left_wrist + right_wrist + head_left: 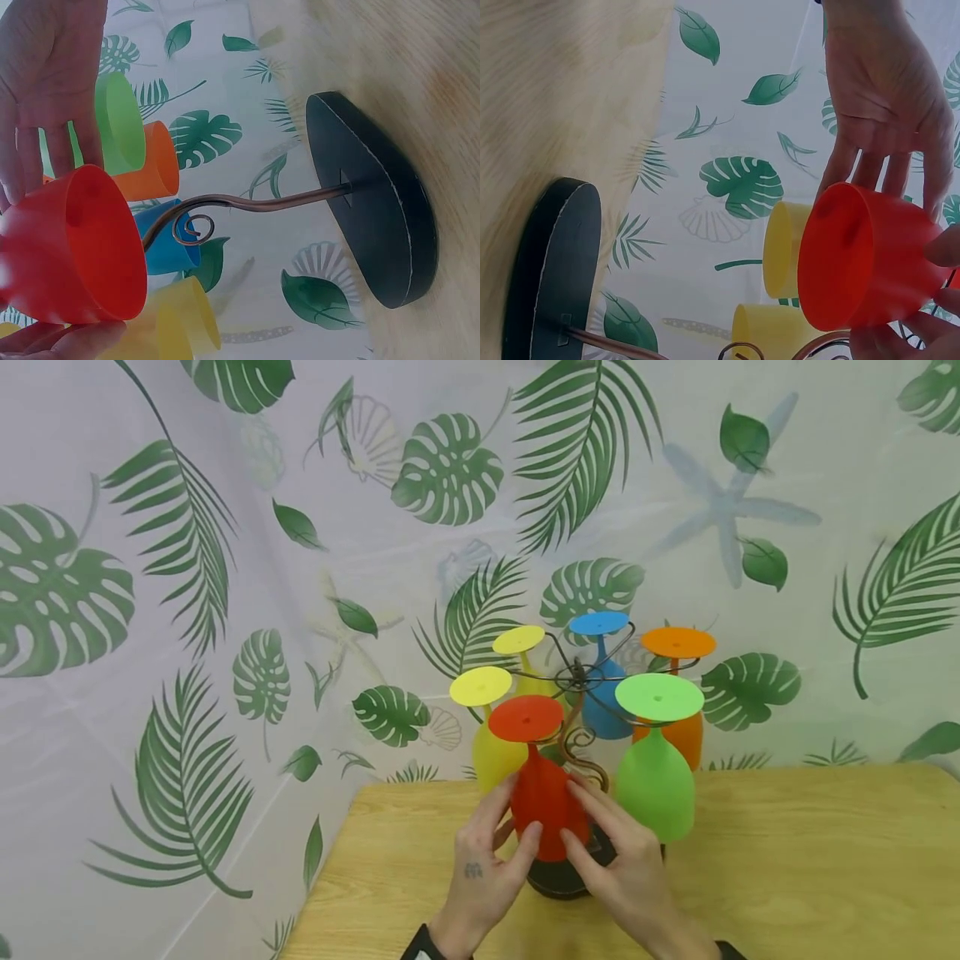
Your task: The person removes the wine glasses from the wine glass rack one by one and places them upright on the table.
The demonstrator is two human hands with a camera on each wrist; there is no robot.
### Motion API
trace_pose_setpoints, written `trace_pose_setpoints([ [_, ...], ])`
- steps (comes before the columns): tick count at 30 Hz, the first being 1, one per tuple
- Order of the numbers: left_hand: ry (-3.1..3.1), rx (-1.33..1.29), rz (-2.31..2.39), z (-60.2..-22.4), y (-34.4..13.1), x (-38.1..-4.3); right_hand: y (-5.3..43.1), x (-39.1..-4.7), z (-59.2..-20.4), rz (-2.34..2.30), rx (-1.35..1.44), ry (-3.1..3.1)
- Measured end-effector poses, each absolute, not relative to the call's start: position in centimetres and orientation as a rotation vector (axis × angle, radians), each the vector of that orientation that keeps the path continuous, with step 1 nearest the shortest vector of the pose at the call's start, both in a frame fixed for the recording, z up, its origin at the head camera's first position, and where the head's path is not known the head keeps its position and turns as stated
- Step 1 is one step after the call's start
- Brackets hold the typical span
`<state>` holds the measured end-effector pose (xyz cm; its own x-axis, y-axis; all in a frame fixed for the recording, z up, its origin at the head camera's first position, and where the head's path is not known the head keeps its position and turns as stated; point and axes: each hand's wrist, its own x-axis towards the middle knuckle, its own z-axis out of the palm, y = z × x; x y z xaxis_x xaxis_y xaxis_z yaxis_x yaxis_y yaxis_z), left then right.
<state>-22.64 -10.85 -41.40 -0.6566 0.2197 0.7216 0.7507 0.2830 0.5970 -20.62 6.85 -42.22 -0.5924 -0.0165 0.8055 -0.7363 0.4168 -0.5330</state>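
A red goblet [543,802] hangs upside down by its round foot from a metal goblet rack [577,677]. My left hand [487,856] holds the bowl from the left, with thumb in front and fingers behind. Holding it from the right is my right hand [626,860], its thumb near the rim. In the left wrist view the open mouth of the red goblet [105,244] faces down toward the table, apart from the rack's black base [375,202]. Seen from the right wrist, the red goblet [870,259] has several left-hand fingertips against its far side.
Around the rack hang two yellow goblets [491,752], a blue goblet [603,697], an orange goblet [678,739] and a green goblet [656,785], all upside down. The wooden table [810,860] meets a leaf-patterned backdrop [300,593] behind and at the left.
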Motion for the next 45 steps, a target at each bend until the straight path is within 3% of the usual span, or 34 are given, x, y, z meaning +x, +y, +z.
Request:
trace_pose_setpoints([
  [28,-2.155,-0.991,-1.349,-40.8,-8.4,-24.0,7.1,-19.1,-42.8,0.970,0.478,-2.016],
  [45,-2.090,-1.029,-1.338,-41.2,-9.5,-21.6,7.4,-17.8,-43.7,0.873,0.636,-1.874],
])
